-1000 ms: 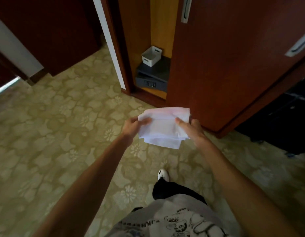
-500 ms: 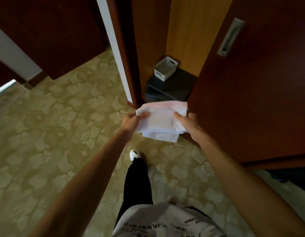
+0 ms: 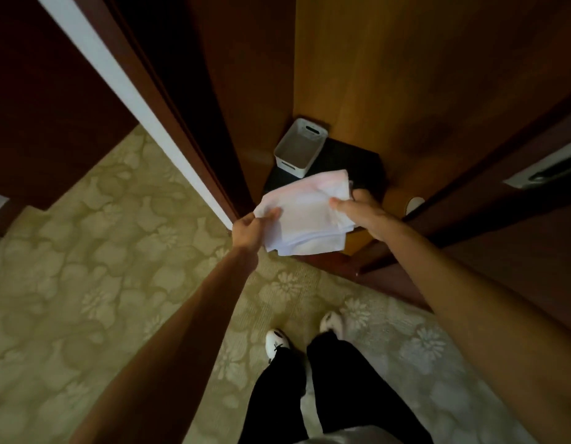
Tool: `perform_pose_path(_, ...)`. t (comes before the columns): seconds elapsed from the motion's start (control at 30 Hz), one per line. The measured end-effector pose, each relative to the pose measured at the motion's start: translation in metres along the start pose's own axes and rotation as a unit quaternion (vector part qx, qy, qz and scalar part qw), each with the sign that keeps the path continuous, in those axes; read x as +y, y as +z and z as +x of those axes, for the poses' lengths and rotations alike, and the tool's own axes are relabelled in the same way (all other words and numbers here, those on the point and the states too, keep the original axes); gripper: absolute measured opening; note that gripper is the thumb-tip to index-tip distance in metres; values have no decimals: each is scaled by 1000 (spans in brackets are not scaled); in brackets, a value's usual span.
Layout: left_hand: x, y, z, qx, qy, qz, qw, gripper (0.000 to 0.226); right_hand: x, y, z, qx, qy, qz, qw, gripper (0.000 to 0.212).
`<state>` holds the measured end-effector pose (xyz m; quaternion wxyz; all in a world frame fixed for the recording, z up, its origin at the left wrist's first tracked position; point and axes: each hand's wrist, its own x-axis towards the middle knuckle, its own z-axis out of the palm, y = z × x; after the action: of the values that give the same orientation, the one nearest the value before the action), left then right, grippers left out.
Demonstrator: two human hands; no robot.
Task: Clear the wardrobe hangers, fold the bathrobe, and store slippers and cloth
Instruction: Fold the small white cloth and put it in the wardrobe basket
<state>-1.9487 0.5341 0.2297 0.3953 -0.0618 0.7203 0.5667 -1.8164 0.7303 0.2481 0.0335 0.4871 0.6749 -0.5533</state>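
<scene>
You have stepped closer since a second ago: both shoes [image 3: 277, 342] now stand on the carpet [image 3: 85, 283] just before the wardrobe sill, and the open compartment sits right under your hands instead of well ahead. That puts the storing step within reach, by my judgement.

Your left hand [image 3: 250, 230] pinches the cloth [image 3: 305, 216] at its near left corner, thumb on top, fingers curled beneath. Your right hand [image 3: 362, 213] grips the right edge, thumb pressed flat across the top; the fingers below are hidden. The cloth is folded, in several layers, held level in the air between both hands.

Beyond it, a dark box [image 3: 351, 161] rests on the wardrobe floor, and a white bin [image 3: 298, 149] stands on the box's far left corner.
</scene>
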Motion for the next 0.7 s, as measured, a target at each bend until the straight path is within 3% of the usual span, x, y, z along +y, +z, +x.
perform_pose_path(0.17,29,29,62,4,-17,-6,1000,40,-23,-12,76,4,22,-18,1000,36)
perform_pose_path(0.47,48,107,209,86,-62,39,994,32,-44,-30,245,66,23,0,998,35)
perform_pose_path(0.63,39,141,306,100,-58,169,979,71,-54,-31,346,70,-33,-125,989,44)
perform_pose_path(0.7,30,154,342,108,-41,218,969,81,-56,-27,389,88,-60,-144,984,36)
